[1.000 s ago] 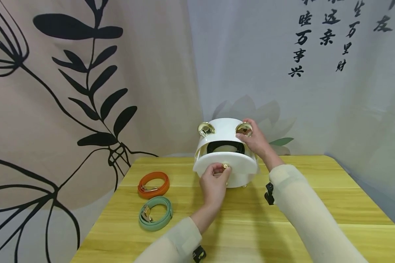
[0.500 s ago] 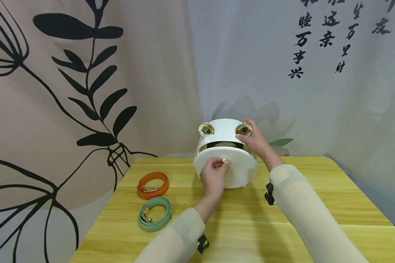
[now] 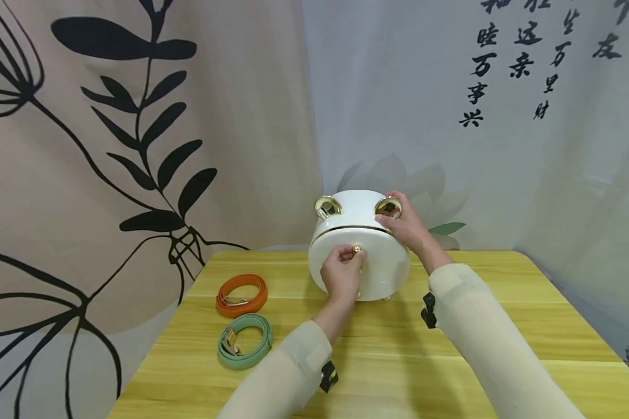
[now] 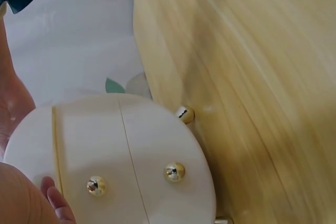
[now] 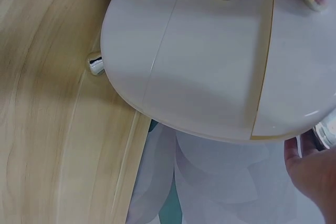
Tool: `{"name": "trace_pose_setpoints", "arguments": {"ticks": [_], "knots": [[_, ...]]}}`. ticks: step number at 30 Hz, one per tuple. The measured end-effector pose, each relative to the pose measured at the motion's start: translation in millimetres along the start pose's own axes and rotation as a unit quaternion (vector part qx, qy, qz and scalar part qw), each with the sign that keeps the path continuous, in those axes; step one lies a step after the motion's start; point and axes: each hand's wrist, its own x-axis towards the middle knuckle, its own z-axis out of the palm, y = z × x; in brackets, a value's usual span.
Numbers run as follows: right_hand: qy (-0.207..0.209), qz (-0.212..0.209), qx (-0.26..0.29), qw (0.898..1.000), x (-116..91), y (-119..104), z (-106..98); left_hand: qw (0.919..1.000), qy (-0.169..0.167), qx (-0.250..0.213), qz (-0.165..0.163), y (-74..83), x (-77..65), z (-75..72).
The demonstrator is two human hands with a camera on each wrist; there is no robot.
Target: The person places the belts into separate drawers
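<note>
A round white box (image 3: 382,262) stands on the table, with gold ears on top, gold knobs on its front and small gold feet. My left hand (image 3: 342,273) pinches the upper gold knob (image 3: 356,249) of the front flap, which lies nearly flush under the top shell. With my right hand (image 3: 406,224) I hold the box's right gold ear (image 3: 388,207), thumb in front. The left gold ear (image 3: 328,206) is free. Two more gold knobs, the middle knob (image 4: 96,186) and the lower knob (image 4: 174,172), show in the left wrist view, along with seams across the front.
An orange coiled belt (image 3: 262,294) and a green coiled belt (image 3: 264,343), both with metal buckles, lie on the left of the wooden table (image 3: 477,361). A printed curtain (image 3: 251,145) hangs right behind the table's back edge.
The front flap has swung up by its knob under my left hand, covering the dark opening and round pale thing inside. My right hand has stayed on the ear.
</note>
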Motion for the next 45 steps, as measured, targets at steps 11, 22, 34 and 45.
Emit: {"name": "trace_pose_setpoints", "arguments": {"ticks": [11, 22, 34, 45], "knots": [[0.002, 0.008, 0.004, 1.000, -0.6, -0.7, -0.9, 0.9998, -0.005, 0.000, -0.017, -0.2, 6.5, 5.9], [0.001, 0.005, 0.008, 1.000, 1.4, -0.3, 0.6, 0.9994, 0.002, 0.035, -0.003, -2.6, 10.6, 6.5], [0.004, 0.004, 0.016, 1.000, 0.0, 0.5, 0.4, 0.9989, -0.020, 0.040, 0.013, -6.6, 12.1, 3.9], [0.006, 0.009, 0.007, 1.000, 0.4, -0.1, 0.0, 0.9987, -0.041, 0.016, 0.027, -15.6, 10.6, -0.1]]}}
